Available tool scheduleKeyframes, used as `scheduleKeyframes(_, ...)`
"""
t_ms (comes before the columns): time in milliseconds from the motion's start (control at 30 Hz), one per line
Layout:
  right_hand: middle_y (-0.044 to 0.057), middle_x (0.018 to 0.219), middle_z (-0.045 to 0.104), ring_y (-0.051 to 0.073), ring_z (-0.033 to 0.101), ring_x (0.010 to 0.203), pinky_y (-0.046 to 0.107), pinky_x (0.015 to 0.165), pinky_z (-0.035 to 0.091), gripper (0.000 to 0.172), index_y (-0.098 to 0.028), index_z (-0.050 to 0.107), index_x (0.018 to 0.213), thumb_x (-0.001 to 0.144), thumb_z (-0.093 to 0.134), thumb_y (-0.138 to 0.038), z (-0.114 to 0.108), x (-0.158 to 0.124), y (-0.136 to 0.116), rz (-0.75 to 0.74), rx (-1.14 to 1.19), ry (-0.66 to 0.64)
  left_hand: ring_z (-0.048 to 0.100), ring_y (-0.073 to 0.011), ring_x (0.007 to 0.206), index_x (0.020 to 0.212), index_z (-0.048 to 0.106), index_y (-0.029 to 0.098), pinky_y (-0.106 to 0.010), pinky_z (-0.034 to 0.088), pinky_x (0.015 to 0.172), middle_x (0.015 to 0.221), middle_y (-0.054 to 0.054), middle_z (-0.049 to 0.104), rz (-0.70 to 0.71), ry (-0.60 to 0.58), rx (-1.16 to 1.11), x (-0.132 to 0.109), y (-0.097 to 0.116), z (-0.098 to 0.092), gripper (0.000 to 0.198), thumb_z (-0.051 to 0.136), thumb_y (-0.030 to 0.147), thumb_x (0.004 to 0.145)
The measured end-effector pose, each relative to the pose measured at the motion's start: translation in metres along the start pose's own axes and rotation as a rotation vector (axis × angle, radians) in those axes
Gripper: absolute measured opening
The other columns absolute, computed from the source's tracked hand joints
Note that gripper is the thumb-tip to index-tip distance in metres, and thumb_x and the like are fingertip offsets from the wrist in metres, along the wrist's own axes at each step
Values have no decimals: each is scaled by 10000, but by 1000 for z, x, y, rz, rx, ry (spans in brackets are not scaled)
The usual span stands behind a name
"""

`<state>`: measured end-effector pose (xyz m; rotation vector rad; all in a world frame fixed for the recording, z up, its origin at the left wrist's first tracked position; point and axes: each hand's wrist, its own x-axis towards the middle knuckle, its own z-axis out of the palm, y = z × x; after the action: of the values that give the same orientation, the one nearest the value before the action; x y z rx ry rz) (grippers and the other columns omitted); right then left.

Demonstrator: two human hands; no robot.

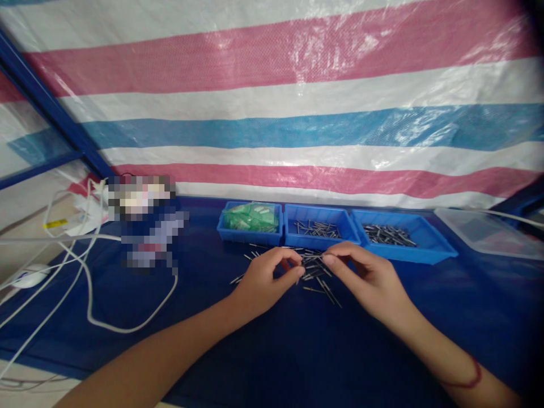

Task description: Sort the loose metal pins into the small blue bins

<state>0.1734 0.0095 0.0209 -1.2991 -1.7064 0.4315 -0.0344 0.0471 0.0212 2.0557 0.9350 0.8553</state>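
A loose pile of thin dark metal rods (pixel 314 274) lies on the blue tabletop, several of them pointing different ways; their exact kind is too small to make out. Over the left side of this pile is my left hand (pixel 264 277), thumb and forefinger pinched together with the tip of something slim showing below them. My right hand (pixel 369 276) pinches one end of a thin metal rod (pixel 313 257), which points left toward my other fingertips. Whether the left fingers touch that same rod, I cannot tell.
Behind the pile stand three blue bins: a left one (pixel 250 237) with a green plastic bag (pixel 250 217), a middle one (pixel 321 245) and a right one (pixel 429 255), both with metal rods. White cables (pixel 91 306) run at left; a clear plastic lid (pixel 488 235) lies at right.
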Motion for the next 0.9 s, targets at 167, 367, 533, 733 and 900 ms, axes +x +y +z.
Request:
scheduleKeyframes(167, 86, 873, 675, 239, 609, 768, 356, 675, 446, 207, -216, 634, 884, 870, 538, -398, -46, 15, 23, 43, -396, 246, 529, -209, 1059, 1111, 598, 214, -362, 390, 915, 1131, -54, 631, 214, -125, 392, 0, 3, -7, 241, 547, 319, 900)
scheduleKeyframes(367, 106, 683, 605, 260, 539, 627, 354, 552, 292, 215, -228, 645, 790, 841, 542, -410, -87, 18, 67, 111, -840, 289, 486, -225, 1107, 1077, 623, 246, -373, 373, 872, 1177, -36, 598, 219, -228, 557, -1, -3, -6, 211, 531, 333, 908)
scheduleKeyframes(533, 138, 803, 662, 334, 572, 748, 367, 569, 300, 228, -228, 663, 837, 826, 564, -434, -83, 19, 62, 114, -889, 261, 500, -225, 1058, 1087, 624, 248, -372, 360, 841, 1158, -27, 598, 178, -272, 652, -1, -6, -7, 234, 529, 373, 913)
scheduleKeyframes(733, 65, 910, 700, 278, 594, 910, 430, 790, 425, 169, -227, 651, 834, 869, 539, -348, -46, 17, 31, -128, -631, 115, 522, -193, 967, 1041, 629, 228, -357, 331, 828, 1045, -28, 621, 181, -292, 711, -1, -4, -5, 204, 502, 346, 933)
scheduleKeyframes(900, 58, 906, 690, 232, 606, 887, 412, 815, 439, 138, -224, 656, 844, 866, 561, -322, -14, 7, 9, -251, -459, -75, 517, -177, 930, 991, 615, 225, -343, 319, 803, 997, -14, 618, 206, -276, 712, -3, -2, 0, 153, 491, 295, 936)
